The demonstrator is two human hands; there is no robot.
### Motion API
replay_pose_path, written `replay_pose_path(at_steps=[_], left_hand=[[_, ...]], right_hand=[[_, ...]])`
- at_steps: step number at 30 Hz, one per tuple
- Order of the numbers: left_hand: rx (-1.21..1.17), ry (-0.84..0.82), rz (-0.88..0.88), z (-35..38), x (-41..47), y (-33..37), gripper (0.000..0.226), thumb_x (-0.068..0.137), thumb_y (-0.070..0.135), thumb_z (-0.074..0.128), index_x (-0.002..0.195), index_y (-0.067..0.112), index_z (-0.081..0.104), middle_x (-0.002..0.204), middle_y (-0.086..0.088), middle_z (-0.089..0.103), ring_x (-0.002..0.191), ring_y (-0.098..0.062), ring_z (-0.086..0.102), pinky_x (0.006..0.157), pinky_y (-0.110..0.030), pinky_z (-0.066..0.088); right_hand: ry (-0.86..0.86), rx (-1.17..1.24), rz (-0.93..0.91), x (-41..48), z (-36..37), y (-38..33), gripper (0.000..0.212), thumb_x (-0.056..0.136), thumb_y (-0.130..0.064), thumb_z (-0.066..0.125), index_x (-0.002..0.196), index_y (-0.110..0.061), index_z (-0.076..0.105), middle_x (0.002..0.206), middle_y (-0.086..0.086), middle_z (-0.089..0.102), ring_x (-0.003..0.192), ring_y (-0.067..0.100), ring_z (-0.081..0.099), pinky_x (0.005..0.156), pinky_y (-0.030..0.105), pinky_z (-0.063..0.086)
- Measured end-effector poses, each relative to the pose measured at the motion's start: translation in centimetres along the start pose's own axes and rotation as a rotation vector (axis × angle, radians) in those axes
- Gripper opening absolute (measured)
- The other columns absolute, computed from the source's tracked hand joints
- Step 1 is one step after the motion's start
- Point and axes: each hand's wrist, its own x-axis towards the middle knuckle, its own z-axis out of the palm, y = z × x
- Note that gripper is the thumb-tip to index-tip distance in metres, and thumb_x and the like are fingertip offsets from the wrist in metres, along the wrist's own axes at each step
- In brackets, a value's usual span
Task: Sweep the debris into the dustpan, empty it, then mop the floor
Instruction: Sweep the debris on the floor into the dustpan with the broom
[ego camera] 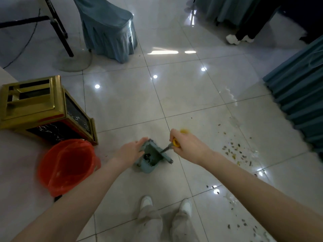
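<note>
Right hand (187, 145) is gripping the yellow handle (175, 142), left hand (132, 149) resting flat-fingered on the dustpan (151, 158); debris (234, 151) is lying frame-right, nearer the right hand.

Gold-framed box (43, 109) far left; teal-covered chair (108, 28) beyond; teal drapes (300, 95) right.

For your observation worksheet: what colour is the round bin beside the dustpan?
The round bin is orange-red, head view.
</note>
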Motion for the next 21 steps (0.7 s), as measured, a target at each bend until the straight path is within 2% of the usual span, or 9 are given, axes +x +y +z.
replay_pose_path(at_steps=[5,7,9,11,14,16,18,21], left_hand=[[-0.033,0.011,0.042,1.3,-1.4,1.2,0.049,0.095,0.027,0.05,0.141,0.023,0.033,0.114,-0.01,0.062,0.092,-0.029,0.061,0.079,-0.037,0.05],[-0.036,-0.005,0.031,1.7,-2.2,2.2,0.05,0.095,0.027,0.049,0.142,0.023,0.032,0.115,-0.011,0.06,0.093,-0.03,0.061,0.081,-0.039,0.05],[-0.027,-0.015,0.018,2.1,-3.1,3.4,0.05,0.096,0.028,0.048,0.142,0.023,0.031,0.114,-0.012,0.059,0.092,-0.03,0.061,0.08,-0.04,0.05],[-0.016,-0.023,0.011,2.7,-3.9,4.6,0.049,0.096,0.028,0.049,0.142,0.025,0.031,0.111,-0.013,0.059,0.09,-0.031,0.061,0.08,-0.042,0.05],[0.004,-0.034,-0.018,3.8,-5.3,6.2,0.05,0.095,0.028,0.049,0.141,0.027,0.029,0.108,-0.013,0.06,0.087,-0.033,0.062,0.079,-0.044,0.051],[0.012,-0.038,-0.055,4.7,-6.5,7.3,0.052,0.095,0.029,0.049,0.143,0.028,0.028,0.108,-0.013,0.06,0.088,-0.034,0.061,0.079,-0.044,0.051],[0.005,-0.042,-0.088,5.8,-7.8,8.2,0.053,0.095,0.029,0.048,0.143,0.029,0.027,0.104,-0.014,0.06,0.086,-0.035,0.061,0.078,-0.044,0.05],[0.004,-0.008,-0.096,7.5,-9.9,9.5,0.052,0.096,0.029,0.048,0.144,0.027,0.028,0.103,-0.015,0.059,0.084,-0.034,0.06,0.074,-0.041,0.05]], right_hand=[[-0.013,0.041,0.102,-4.1,2.8,0.6,0.012,0.089,-0.017,0.053,0.097,-0.012,0.046,0.091,0.008,0.06,0.079,0.029,0.056,0.069,0.04,0.049],[-0.062,0.019,0.213,-4.8,3.4,0.8,0.014,0.089,-0.013,0.052,0.102,-0.011,0.052,0.093,0.01,0.058,0.081,0.028,0.054,0.07,0.039,0.048],[-0.144,-0.016,0.299,-5.3,4.0,1.0,0.027,0.087,-0.008,0.051,0.113,-0.012,0.055,0.105,0.013,0.058,0.086,0.028,0.055,0.073,0.038,0.052],[-0.244,-0.05,0.338,-6.0,4.8,1.2,0.035,0.087,-0.005,0.05,0.122,-0.011,0.052,0.112,0.014,0.056,0.09,0.029,0.056,0.067,0.034,0.051],[-0.361,-0.028,0.384,-7.6,6.7,1.6,0.023,0.09,-0.003,0.044,0.112,-0.006,0.051,0.101,0.013,0.052,0.08,0.028,0.058,0.052,0.028,0.047],[-0.403,0.056,0.43,-9.0,8.4,2.0,0.027,0.092,-0.001,0.041,0.117,-0.003,0.05,0.102,0.015,0.052,0.078,0.029,0.062,0.063,0.033,0.058],[-0.422,0.09,0.457,-10.5,10.5,2.6,0.031,0.094,-0.003,0.039,0.124,-0.003,0.048,0.097,0.012,0.049,0.079,0.026,0.057,0.074,0.032,0.055],[-0.43,0.156,0.517,-12.9,13.9,3.8,0.03,0.096,-0.005,0.037,0.124,-0.004,0.048,0.076,0.008,0.039,0.078,0.024,0.05,0.065,0.029,0.047]])
